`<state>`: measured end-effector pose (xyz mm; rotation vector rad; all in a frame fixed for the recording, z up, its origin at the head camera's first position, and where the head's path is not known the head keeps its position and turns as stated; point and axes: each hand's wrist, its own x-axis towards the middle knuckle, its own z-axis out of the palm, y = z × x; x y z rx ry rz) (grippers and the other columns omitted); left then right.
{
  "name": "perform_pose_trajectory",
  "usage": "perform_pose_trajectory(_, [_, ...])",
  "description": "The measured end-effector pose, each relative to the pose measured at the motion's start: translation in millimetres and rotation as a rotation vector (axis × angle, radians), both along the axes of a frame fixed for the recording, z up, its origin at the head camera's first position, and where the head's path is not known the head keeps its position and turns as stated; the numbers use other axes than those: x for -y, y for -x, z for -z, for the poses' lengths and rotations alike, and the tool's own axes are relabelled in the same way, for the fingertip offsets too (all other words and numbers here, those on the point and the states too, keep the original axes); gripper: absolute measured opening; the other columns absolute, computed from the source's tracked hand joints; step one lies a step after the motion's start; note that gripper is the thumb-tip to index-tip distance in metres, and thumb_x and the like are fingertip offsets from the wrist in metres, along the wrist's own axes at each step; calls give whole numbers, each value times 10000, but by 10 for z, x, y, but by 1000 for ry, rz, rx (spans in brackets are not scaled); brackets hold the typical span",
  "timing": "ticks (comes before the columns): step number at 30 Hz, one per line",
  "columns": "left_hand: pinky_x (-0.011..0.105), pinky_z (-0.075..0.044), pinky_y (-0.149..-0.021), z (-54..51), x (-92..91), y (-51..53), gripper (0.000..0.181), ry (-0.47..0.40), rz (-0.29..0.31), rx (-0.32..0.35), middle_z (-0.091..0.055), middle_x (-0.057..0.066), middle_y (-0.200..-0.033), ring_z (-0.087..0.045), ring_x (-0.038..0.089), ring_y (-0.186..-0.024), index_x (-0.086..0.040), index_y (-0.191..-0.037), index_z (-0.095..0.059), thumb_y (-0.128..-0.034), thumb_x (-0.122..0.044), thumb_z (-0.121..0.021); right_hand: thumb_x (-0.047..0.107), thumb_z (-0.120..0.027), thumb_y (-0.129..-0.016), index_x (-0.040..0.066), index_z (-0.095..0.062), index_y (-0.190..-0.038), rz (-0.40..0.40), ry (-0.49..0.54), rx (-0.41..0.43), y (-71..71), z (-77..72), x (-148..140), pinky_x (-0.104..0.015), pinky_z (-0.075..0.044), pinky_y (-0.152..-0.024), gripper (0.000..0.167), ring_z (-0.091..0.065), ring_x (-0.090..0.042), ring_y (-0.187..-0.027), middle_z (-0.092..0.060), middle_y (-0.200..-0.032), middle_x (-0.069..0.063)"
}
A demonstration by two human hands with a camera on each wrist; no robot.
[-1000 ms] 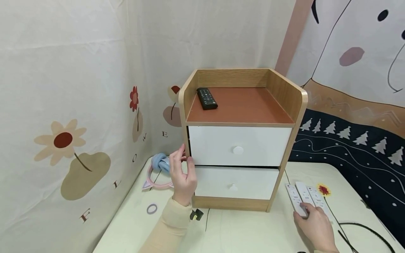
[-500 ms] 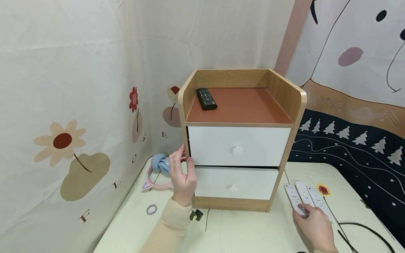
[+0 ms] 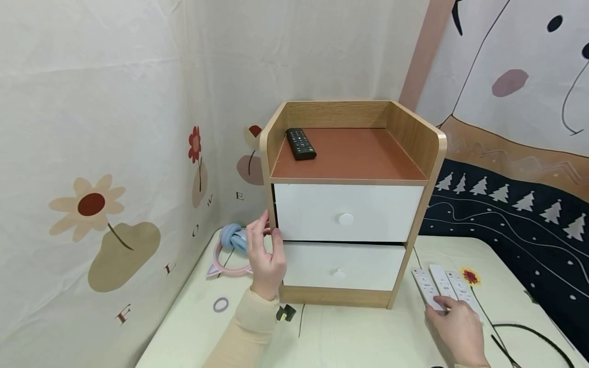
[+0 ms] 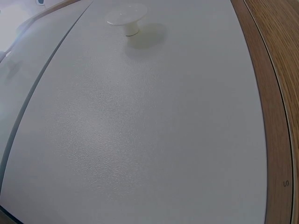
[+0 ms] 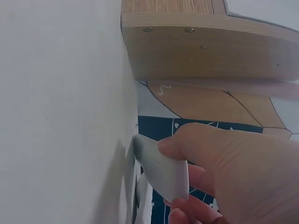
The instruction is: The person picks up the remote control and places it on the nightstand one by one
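In the head view a wooden cabinet (image 3: 334, 296) with two white drawers stands on the table. My left hand (image 3: 268, 260) holds its left side edge, thumb at the front and fingers on the outer side. The left wrist view shows a drawer front (image 4: 154, 130) with its round knob (image 4: 127, 15); that hand is out of sight there. To the right of the cabinet, my right hand (image 3: 457, 327) pinches the near end of a white power strip (image 3: 425, 287). In the right wrist view the strip (image 5: 161, 170) is between thumb and fingers. Two more strips (image 3: 443, 282) lie alongside.
A black remote control (image 3: 301, 144) lies on the cabinet's brown top. Left of the cabinet are a blue coiled bundle (image 3: 233, 236), a pink cat-ear headband (image 3: 230, 271) and a purple ring (image 3: 221, 304). A dark cable (image 3: 543, 334) curves at the right.
My right hand and the power strip have shifted slightly to the left, widening the gap to the other strips. The left hand has stayed at the cabinet's edge.
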<state>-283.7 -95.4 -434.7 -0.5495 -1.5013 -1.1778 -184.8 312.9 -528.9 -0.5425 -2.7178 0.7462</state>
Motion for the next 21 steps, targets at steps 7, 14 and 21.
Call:
perform_pose_trajectory(7, [232,-523,-987,3,-3,4,532,-1,5,2,-580,305,-1203,-597,360,-1057,46,-1521,-573,-994,117,-598,245,-815,-897,-52,-762,-1280,35,0,-30,-5,-34,32,-357,-401,-692,487,-606,-333,-885,-721,-960,-210])
perform_pose_trajectory(14, [224,-521,-995,6,-5,2,533,0,1,-1,-584,305,-1201,-600,362,-1059,50,-1519,-573,-991,122,-599,242,-855,-895,-5,-798,-1232,67,-13,-204,-57,-102,131,-300,-377,-640,421,-641,-295,-813,-707,-1013,-242])
perform_pose_trajectory(21, [202,-511,-1013,-2,-10,4,542,0,2,-7,-588,302,-1204,-599,360,-1065,51,-1519,-573,-984,136,-597,190,-924,-835,34,-839,-1167,91,-5,-412,-97,-241,291,-163,-328,-635,376,-575,-170,-765,-692,-968,-160])
